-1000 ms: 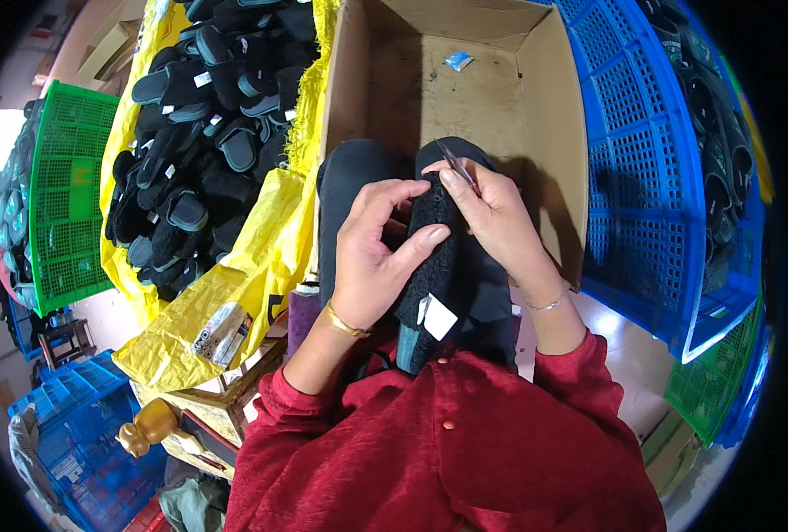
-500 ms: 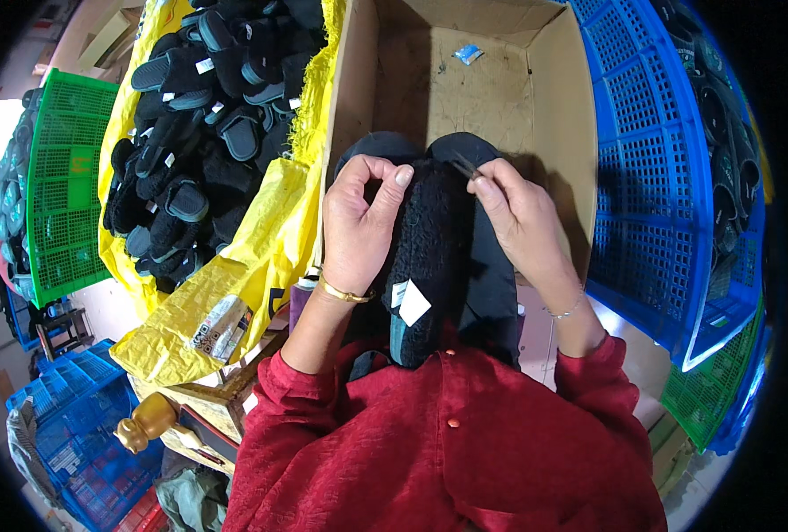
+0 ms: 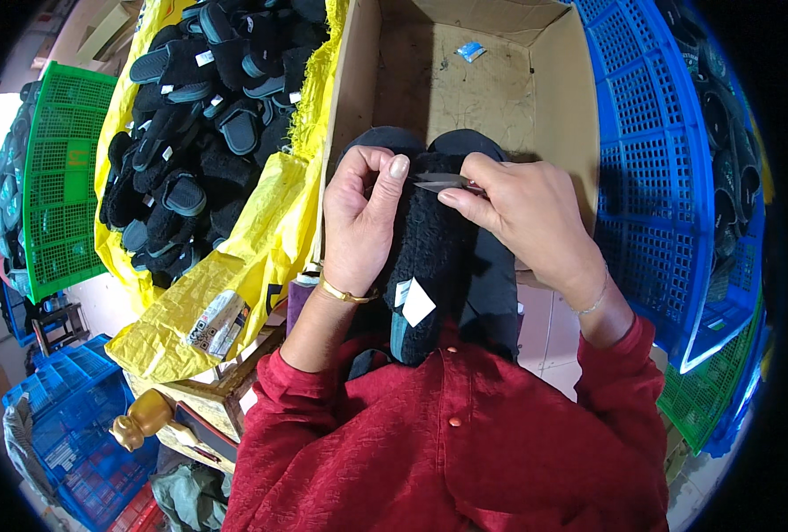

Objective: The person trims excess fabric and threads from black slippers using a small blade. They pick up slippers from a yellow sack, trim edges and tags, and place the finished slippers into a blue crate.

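Note:
A black fuzzy slipper (image 3: 429, 239) lies lengthwise on my lap, with a white tag (image 3: 418, 302) and a strip of grey-blue sole near my body. My left hand (image 3: 364, 208) is closed at its far left edge, thumb and forefinger pinched together. From the other side my right hand (image 3: 522, 208) grips a pair of thread snips (image 3: 436, 183). Their pointed metal blades lie across the far end of the slipper, close to my left thumb. Whether the tips hold a thread is too small to tell.
Ahead stands an open cardboard box (image 3: 567, 115) with a small blue packet (image 3: 471, 51) inside. A yellow sack (image 3: 265, 213) full of black slippers is at the left. Blue crates (image 3: 647, 177) rise at the right, a green crate (image 3: 66, 182) at the far left.
My right hand has moved left and in toward my left hand. The snips' blades now lie over the slipper's far end. My left hand has barely moved.

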A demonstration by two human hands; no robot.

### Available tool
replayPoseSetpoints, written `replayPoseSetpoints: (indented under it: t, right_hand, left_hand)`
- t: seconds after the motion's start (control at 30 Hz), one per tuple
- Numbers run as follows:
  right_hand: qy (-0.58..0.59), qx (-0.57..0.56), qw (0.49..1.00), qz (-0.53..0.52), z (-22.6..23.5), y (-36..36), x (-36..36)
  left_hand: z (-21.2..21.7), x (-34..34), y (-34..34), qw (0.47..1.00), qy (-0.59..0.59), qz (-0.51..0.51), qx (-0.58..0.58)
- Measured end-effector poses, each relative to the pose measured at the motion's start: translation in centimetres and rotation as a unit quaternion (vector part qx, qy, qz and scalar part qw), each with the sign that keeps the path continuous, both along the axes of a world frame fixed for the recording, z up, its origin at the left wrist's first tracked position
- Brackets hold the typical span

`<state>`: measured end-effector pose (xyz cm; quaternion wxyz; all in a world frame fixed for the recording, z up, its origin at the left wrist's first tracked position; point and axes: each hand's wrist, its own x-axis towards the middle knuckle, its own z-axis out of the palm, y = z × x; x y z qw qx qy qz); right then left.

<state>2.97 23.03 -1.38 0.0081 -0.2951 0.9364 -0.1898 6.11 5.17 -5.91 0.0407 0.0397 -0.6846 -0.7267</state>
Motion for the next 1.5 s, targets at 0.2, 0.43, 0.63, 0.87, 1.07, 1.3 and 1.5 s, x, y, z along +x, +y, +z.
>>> replayPoseSetpoints:
  t: [0.2, 0.43, 0.63, 0.87, 1.07, 1.3, 1.5]
  right_hand:
    - [-0.077, -0.074, 0.991, -0.081, -0.3, -0.2, -0.4]
    - [-0.161, -0.204, 0.957, -0.129, -3.7, -1.3, 0.0]
    - [-0.136, -0.233, 0.956, -0.118, -5.7, -2.3, 0.3]
    - [-0.114, -0.232, 0.958, -0.124, -6.1, -2.5, 0.4]
    - [-0.097, -0.217, 0.963, -0.123, -6.4, -2.3, 0.5]
    - [-0.129, -0.297, 0.936, -0.142, -6.3, -1.9, 0.8]
    - [-0.086, -0.178, 0.977, -0.085, -3.5, 0.4, 2.2]
  left_hand:
    - [0.3, 0.9, 0.5, 0.994, -0.002, 0.042, 0.099]
    - [-0.1, 3.5, -1.3, 0.999, 0.002, 0.014, -0.037]
    - [0.9, 4.1, -1.8, 0.959, 0.092, 0.005, -0.268]
    - [1.4, 3.3, -1.3, 0.926, 0.116, -0.007, -0.36]
    - [0.9, 3.2, -1.3, 0.95, 0.111, -0.007, -0.293]
    - [-0.2, 3.9, -0.8, 0.993, -0.082, 0.004, 0.082]
    - [-0.2, 4.0, -0.9, 0.991, -0.08, 0.01, 0.108]
